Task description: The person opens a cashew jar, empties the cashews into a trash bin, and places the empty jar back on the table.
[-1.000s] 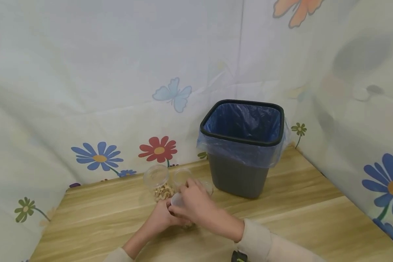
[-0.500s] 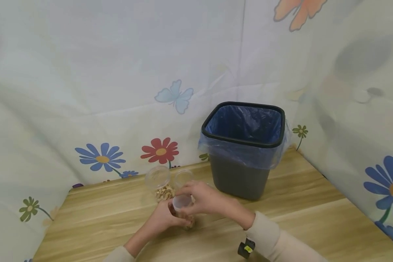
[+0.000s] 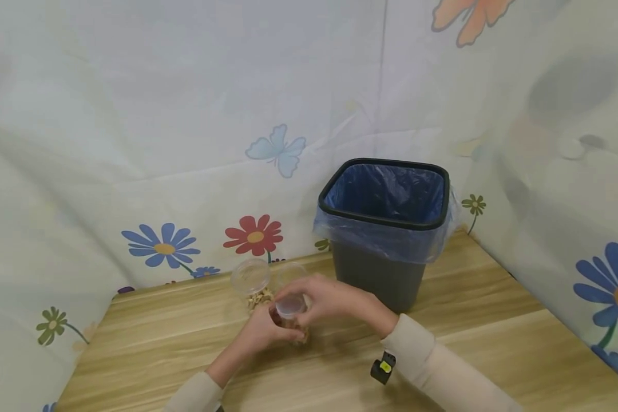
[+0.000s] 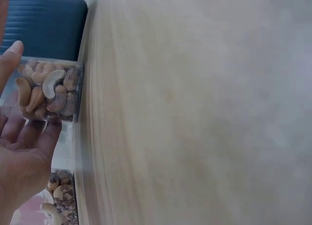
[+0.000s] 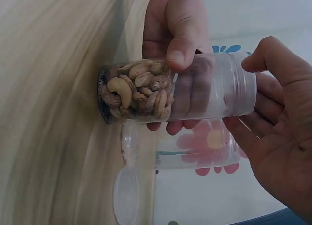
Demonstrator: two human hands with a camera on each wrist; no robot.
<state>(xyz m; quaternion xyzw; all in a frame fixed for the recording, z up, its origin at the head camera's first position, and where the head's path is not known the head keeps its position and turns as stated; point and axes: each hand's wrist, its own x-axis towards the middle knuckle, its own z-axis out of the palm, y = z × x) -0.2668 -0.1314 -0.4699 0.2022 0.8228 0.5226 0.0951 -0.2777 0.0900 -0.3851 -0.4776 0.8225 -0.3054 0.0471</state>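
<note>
A clear plastic jar (image 5: 136,91) partly filled with cashews stands upright on the table. My left hand (image 3: 262,333) grips its body from the left side, thumb in front and fingers behind, as the right wrist view shows. A translucent lid (image 5: 242,84) sits on the jar's mouth. Around this lid's edge my right hand (image 3: 329,300) curls its thumb and fingers, leaving the top face visible in the head view. Close behind the left hand is a second jar (image 3: 251,277) with cashews at its bottom.
Another clear jar (image 3: 292,272) stands behind the right hand. A loose lid (image 5: 126,196) shows beside the jars in the right wrist view. The grey bin (image 3: 376,274) with a blue liner stands right of the hands, near the flowered cloth wall (image 3: 201,171).
My right hand has shifted from over the lid to around its edge, uncovering the top. Both hands and the jar sit slightly farther right in the head view, which has itself shifted a little.
</note>
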